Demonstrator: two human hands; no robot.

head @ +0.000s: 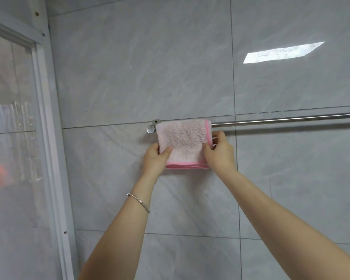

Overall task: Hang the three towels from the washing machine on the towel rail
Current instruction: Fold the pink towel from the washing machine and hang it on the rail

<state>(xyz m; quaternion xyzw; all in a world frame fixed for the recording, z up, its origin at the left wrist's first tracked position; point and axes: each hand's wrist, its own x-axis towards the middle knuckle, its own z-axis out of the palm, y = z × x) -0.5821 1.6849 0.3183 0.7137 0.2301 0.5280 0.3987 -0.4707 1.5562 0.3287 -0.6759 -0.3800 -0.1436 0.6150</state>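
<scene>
Head view looks up at a grey marbled tile wall (129,77) on which a metal towel rail (281,119) runs from near the middle of the frame out to the right edge. A small pink towel (185,141) with a brighter pink border is draped over the far left end of that rail, just beside the rail's rounded end cap (150,128) and the wall bracket (156,121) above it. The towel hangs folded over the bar, its lower hem level and its front face flat. The left hand (156,159) pinches the towel's lower left edge, with the thumb lying on the front of the cloth and the other fingers hidden behind it. The right hand (220,152) grips the right edge, its thumb on the front and its fingers curled round the pink border just below the rail. Both forearms reach up from the bottom of the frame, and a thin silver bracelet (138,202) sits on the left wrist. To the right of the towel the rail is bare as far as the picture shows. A white-framed glass panel (42,138) stands along the left side, with blurred shapes behind it. A bright patch of reflected light (281,52) lies on the tile at upper right.
</scene>
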